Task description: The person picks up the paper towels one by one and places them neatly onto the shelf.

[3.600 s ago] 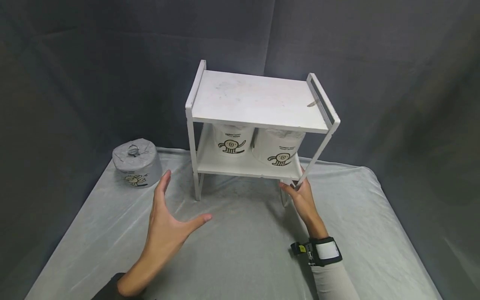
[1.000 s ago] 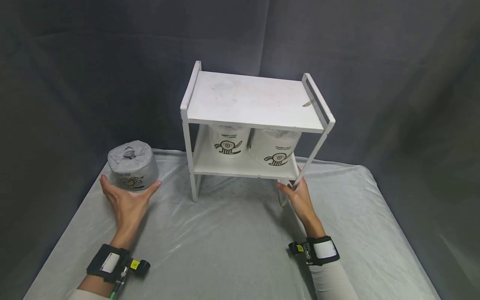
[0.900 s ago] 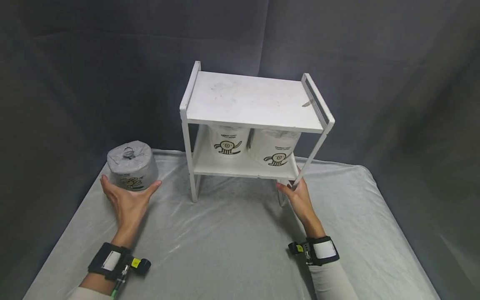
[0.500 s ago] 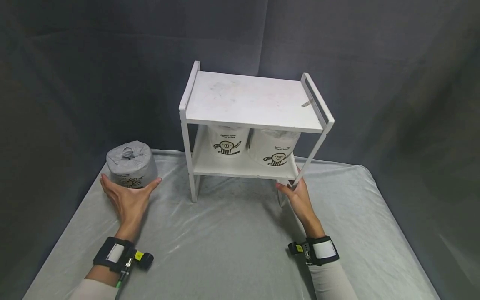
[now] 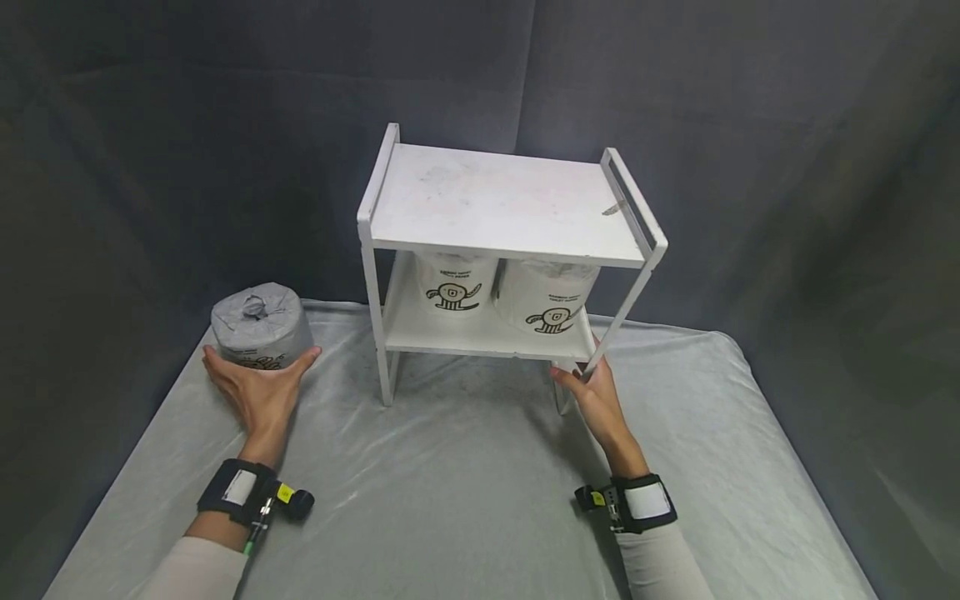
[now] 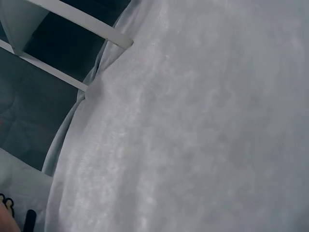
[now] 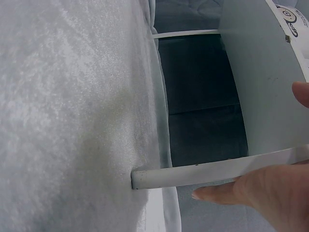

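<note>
A wrapped toilet roll [image 5: 262, 323] stands at the left of the cloth, its wrapper twisted on top. My left hand [image 5: 262, 393] lies at its near side, thumb and fingers spread wide to either side; whether they press it cannot be told. In the left wrist view only a strip of skin and part of the printed wrapper [image 6: 24, 191] show at the lower left corner. My right hand [image 5: 597, 398] holds the near right leg of a white two-tier shelf [image 5: 510, 200]. In the right wrist view that leg [image 7: 193, 175] passes between thumb and fingers.
On the lower tier sit a left toilet roll [image 5: 453, 283] and a right toilet roll [image 5: 546, 296], tops hidden by the upper board. Pale cloth [image 5: 450, 492] covers the table. Dark fabric [image 5: 465, 67] hangs behind and at both sides.
From an open position between roll and shelf, my left hand has moved left to the toilet roll, then slid forward around its near side. The right hand stays on the shelf leg.
</note>
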Motion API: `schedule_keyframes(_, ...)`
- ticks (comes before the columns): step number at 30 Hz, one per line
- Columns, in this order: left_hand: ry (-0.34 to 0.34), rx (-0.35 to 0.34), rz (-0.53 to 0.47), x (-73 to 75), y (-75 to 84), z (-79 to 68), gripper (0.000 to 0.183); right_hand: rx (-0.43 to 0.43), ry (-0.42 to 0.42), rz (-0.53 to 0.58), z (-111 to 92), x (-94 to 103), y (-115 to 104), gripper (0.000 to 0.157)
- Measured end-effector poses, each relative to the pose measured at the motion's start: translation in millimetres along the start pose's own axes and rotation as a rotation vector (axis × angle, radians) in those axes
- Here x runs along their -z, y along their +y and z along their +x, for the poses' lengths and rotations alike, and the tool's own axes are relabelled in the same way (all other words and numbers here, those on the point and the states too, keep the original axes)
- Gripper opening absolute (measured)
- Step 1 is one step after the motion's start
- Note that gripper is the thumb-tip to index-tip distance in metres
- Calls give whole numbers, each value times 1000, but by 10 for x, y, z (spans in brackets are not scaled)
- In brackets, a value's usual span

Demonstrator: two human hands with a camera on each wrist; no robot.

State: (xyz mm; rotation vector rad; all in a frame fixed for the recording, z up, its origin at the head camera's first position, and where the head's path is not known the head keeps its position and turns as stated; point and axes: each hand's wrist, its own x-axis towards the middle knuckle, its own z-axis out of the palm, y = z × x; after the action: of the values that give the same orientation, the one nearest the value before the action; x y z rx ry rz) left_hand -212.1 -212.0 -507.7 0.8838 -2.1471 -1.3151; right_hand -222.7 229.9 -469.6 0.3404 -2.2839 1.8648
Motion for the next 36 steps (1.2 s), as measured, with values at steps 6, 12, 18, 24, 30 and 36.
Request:
schedule_keyframes(6,17,10,-28,-59,-9,38,149,-2,0,-7,-2,-3,-5,73)
schedule_keyframes(12,70,-15,-50,-121,-7,86,147,-6,-1,-3,-4,-4,-20,73)
schedule_keyframes(18,119,-25,-94,-185,-22,120,144,-13,2,-5,-4,-3,-24,74)
schedule_keyframes(24,136,-7,-122,-215,-22,153,144,-18,2,2,2,-11,-29,73)
schedule_keyframes(30,162,-5,-163,-231,1,207,145,-8,2,0,5,-12,-36,74)
schedule_keyframes(36,186,5,-199,-246,11,242,144,-12,6,0,2,-10,-33,74)
